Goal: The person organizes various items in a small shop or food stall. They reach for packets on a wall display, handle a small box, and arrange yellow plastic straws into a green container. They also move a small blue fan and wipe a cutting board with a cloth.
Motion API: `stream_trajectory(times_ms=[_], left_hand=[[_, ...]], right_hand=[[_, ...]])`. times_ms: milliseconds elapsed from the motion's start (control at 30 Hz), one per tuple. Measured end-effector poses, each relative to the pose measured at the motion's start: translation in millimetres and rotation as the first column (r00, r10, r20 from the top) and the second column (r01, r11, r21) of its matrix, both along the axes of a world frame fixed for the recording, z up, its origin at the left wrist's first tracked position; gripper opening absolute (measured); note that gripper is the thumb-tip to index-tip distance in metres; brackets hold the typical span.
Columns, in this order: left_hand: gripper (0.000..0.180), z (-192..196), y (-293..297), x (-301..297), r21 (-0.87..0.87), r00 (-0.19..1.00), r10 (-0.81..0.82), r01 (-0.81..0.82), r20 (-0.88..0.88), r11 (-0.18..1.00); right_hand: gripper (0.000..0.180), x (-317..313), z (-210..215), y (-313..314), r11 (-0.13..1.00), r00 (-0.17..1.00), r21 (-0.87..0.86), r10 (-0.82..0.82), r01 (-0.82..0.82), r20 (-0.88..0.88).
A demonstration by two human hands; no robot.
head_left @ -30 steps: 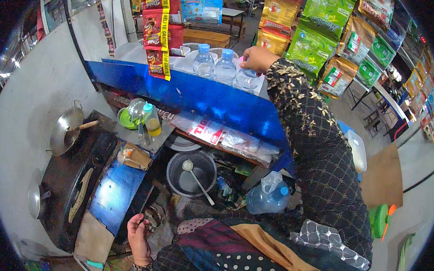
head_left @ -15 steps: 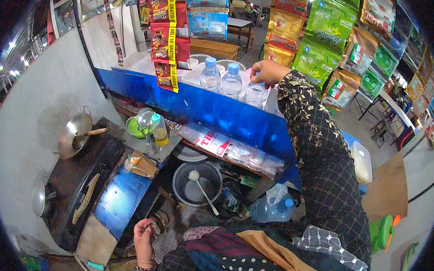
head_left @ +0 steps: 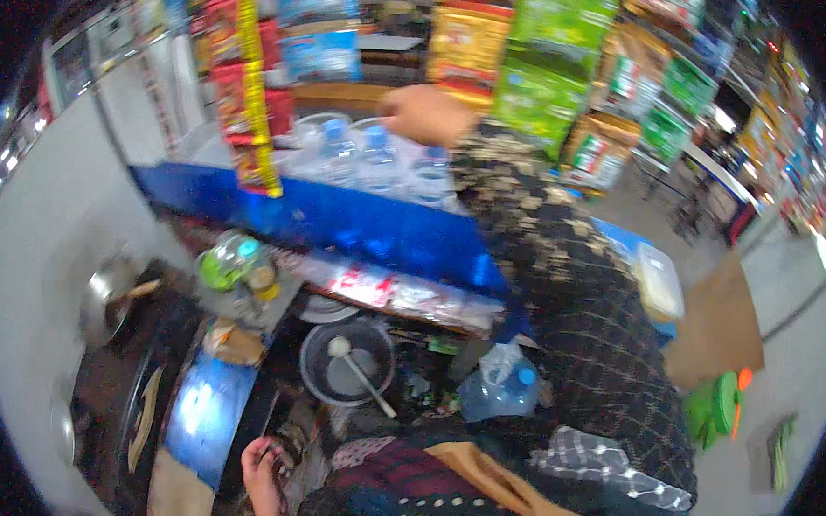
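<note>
My right hand [head_left: 424, 115] reaches over the clear blue-capped plastic water bottles [head_left: 370, 157]; blur hides my grip. Next, I'd close on one.

The single head-worn fisheye is looking steeply down and forward over a blue counter [head_left: 374, 227], its edges bending, blurred throughout.

Pale wall [head_left: 48, 240] — blue counter [head_left: 355, 228]
</note>
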State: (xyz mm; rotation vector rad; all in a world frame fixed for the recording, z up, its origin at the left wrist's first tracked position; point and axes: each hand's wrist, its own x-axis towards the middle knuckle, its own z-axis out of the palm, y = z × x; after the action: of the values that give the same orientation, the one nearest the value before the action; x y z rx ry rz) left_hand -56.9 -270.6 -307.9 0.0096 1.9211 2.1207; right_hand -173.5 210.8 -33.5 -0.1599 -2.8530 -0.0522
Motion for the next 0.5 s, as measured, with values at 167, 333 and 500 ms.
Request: stream_trajectory(times_ms=[167,333,500], left_hand=[[0.029,-6,1,-4,-0.131,1.0,-0.029,0.027,-0.01,0.991],[0.027,-27,21,-24,-0.135,0.985,-0.169,0.164,-0.032,0.977],[0.042,-47,15,-50,-0.148,0.945,-0.326,0.323,0.0,0.935]], right_hand=[[0.042,-41,-26,-20,0.995,0.998,-0.087,-0.053,0.051,-0.018],[0.046,-37,-43,-10,0.99,0.995,-0.112,-0.081,0.087,0.053],[0.041,-33,-35,-19,0.994,0.997,-0.088,-0.065,0.068,0.04]])
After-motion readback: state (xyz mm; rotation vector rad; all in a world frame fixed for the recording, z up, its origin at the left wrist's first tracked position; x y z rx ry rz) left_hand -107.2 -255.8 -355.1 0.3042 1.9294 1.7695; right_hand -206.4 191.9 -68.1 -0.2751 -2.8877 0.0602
